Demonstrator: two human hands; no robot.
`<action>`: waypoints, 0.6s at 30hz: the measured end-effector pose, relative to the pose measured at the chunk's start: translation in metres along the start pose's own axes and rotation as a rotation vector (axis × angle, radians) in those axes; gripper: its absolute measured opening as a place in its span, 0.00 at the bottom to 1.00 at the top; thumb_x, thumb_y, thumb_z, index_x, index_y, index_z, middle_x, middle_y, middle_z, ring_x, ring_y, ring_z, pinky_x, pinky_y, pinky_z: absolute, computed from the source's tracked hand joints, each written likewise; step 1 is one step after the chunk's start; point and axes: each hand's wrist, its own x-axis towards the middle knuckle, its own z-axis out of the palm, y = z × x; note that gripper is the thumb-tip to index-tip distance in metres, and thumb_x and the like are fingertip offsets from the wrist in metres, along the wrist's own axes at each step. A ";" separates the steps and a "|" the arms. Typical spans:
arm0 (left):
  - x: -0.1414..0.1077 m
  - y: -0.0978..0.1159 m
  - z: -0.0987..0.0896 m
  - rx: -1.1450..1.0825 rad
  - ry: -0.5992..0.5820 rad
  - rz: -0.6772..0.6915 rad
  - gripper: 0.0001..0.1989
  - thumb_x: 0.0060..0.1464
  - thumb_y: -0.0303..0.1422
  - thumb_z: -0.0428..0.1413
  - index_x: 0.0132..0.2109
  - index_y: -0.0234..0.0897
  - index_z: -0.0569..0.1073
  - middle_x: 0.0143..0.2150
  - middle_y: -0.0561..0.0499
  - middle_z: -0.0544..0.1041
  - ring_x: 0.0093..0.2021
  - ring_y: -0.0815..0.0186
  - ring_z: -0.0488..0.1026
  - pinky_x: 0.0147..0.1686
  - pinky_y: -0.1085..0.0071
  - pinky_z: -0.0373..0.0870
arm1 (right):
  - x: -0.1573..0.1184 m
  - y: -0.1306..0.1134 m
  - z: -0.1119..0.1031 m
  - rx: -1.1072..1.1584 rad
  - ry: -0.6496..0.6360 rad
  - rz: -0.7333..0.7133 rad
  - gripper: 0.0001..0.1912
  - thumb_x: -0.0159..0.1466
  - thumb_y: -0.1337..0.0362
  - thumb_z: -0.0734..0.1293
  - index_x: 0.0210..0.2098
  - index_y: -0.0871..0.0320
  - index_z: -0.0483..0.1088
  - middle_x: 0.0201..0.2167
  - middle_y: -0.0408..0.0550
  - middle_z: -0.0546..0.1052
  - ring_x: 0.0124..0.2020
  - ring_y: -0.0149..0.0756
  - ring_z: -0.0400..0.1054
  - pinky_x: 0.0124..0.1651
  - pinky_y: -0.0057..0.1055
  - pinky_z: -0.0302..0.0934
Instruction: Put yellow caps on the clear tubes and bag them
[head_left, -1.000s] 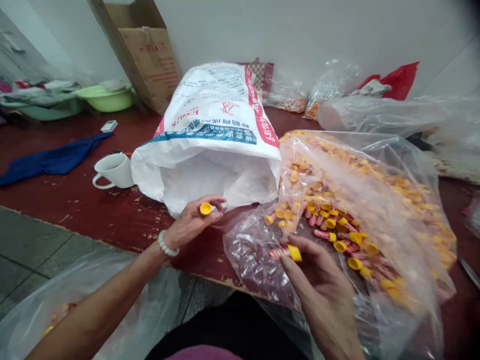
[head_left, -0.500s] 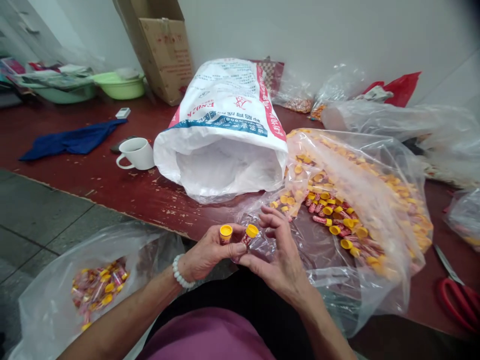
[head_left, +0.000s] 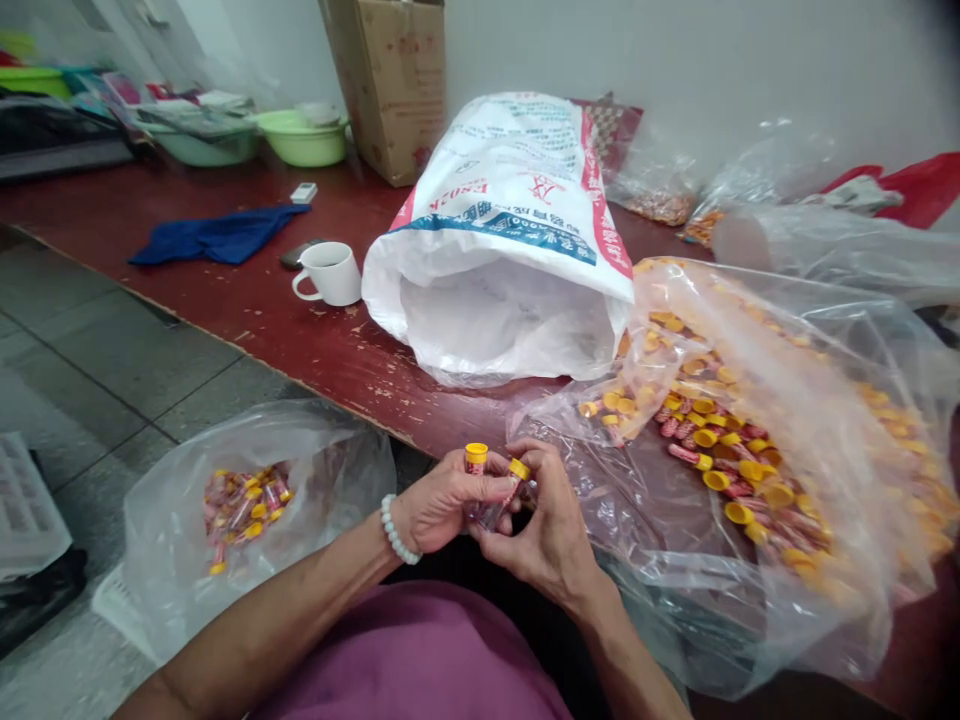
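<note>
My left hand (head_left: 442, 502), with a pale bead bracelet at the wrist, is closed on a small clear tube with a yellow cap (head_left: 476, 456) and red-and-white contents. A second yellow-capped tube (head_left: 518, 470) tilts between my two hands, under the left thumb. Curled about that second tube, my right hand (head_left: 546, 515) touches it with thumb and fingers; its lower end is partly hidden. To the right, many similar tubes (head_left: 739, 465) lie inside a large open clear plastic bag (head_left: 757, 610). More such tubes (head_left: 247, 505) sit in another clear bag (head_left: 172, 590) at lower left.
On the dark red table (head_left: 247, 310) a white printed sack (head_left: 517, 180) lies with its mouth facing me. Left of it are a white mug (head_left: 330, 275) and a blue cloth (head_left: 214, 235). Behind stand a green basin (head_left: 304, 140) and a cardboard box (head_left: 405, 90).
The view has turned left, so things sit further right. My right fingers, spread before, have closed in around the second tube. Both tubes stay at my hands.
</note>
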 end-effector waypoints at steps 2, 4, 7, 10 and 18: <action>-0.001 -0.002 -0.004 -0.032 0.002 0.014 0.11 0.44 0.30 0.64 0.35 0.29 0.74 0.27 0.49 0.72 0.25 0.70 0.70 0.26 0.73 0.69 | 0.000 0.000 0.005 0.068 -0.058 0.052 0.30 0.46 0.66 0.72 0.46 0.55 0.57 0.48 0.51 0.63 0.46 0.40 0.65 0.46 0.37 0.65; -0.004 -0.003 -0.009 -0.063 0.008 0.049 0.14 0.44 0.30 0.64 0.40 0.31 0.74 0.28 0.49 0.73 0.24 0.70 0.71 0.26 0.73 0.70 | -0.002 0.002 0.011 0.090 -0.102 0.048 0.33 0.48 0.64 0.73 0.51 0.54 0.57 0.52 0.52 0.61 0.51 0.43 0.63 0.49 0.40 0.64; -0.014 -0.003 -0.025 -0.082 0.060 0.119 0.20 0.44 0.31 0.64 0.46 0.36 0.72 0.29 0.50 0.73 0.24 0.69 0.72 0.25 0.72 0.71 | -0.007 0.008 0.021 0.077 -0.061 0.026 0.40 0.50 0.59 0.74 0.57 0.53 0.53 0.57 0.56 0.58 0.53 0.46 0.61 0.49 0.43 0.64; -0.038 -0.004 -0.058 -0.016 0.227 0.177 0.21 0.44 0.33 0.63 0.47 0.37 0.70 0.29 0.50 0.73 0.21 0.69 0.72 0.24 0.71 0.69 | -0.013 0.012 0.029 0.047 -0.053 0.049 0.40 0.53 0.57 0.73 0.59 0.54 0.51 0.55 0.57 0.60 0.43 0.40 0.66 0.41 0.39 0.66; -0.121 0.001 -0.210 0.246 1.156 0.091 0.23 0.39 0.33 0.61 0.46 0.37 0.69 0.26 0.55 0.73 0.19 0.69 0.71 0.19 0.75 0.64 | -0.027 0.003 0.062 0.080 -0.445 -0.011 0.12 0.63 0.62 0.63 0.47 0.54 0.63 0.34 0.46 0.71 0.31 0.32 0.68 0.33 0.30 0.66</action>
